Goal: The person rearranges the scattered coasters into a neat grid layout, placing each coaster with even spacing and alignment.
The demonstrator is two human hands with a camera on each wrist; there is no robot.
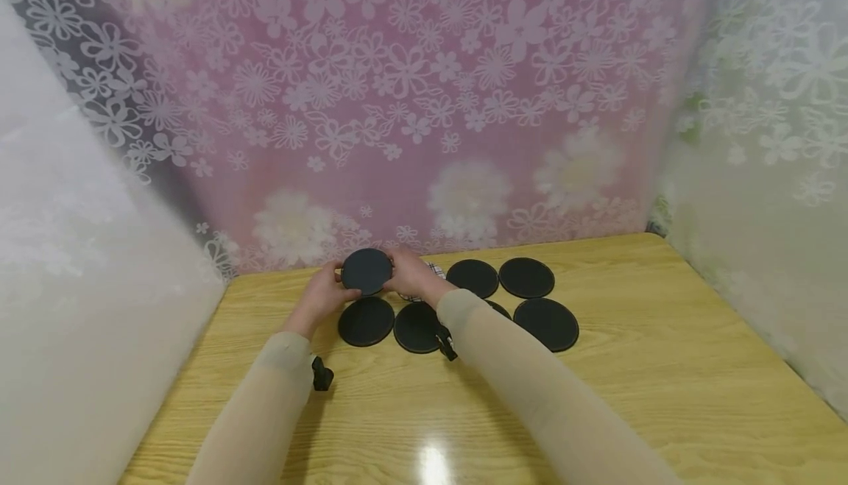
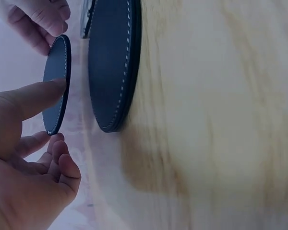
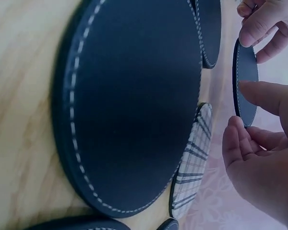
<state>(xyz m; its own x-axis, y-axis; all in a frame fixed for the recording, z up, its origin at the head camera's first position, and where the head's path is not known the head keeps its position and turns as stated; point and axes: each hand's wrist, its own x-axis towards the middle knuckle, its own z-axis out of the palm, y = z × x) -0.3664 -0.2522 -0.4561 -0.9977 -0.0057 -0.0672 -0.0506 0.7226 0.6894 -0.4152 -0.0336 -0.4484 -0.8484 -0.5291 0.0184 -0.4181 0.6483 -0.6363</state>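
Both hands hold a round black coaster (image 1: 366, 271) with pale stitching along its rim, above the far part of the table. My left hand (image 1: 322, 295) pinches its left edge between thumb and fingers. On the opposite edge, the thumb and fingers of my right hand (image 1: 412, 276) grip it. In the left wrist view, the held coaster (image 2: 55, 103) is raised off the tabletop. Just below it in the head view lies another black coaster (image 1: 366, 321). A plaid coaster (image 3: 192, 165) lies partly behind my right hand.
Several more black coasters lie to the right in two rows, among them one at the back right (image 1: 526, 277) and one at the front right (image 1: 546, 324). My right forearm hides part of one. Floral curtains (image 1: 424, 102) hang behind the wooden table (image 1: 662, 367).
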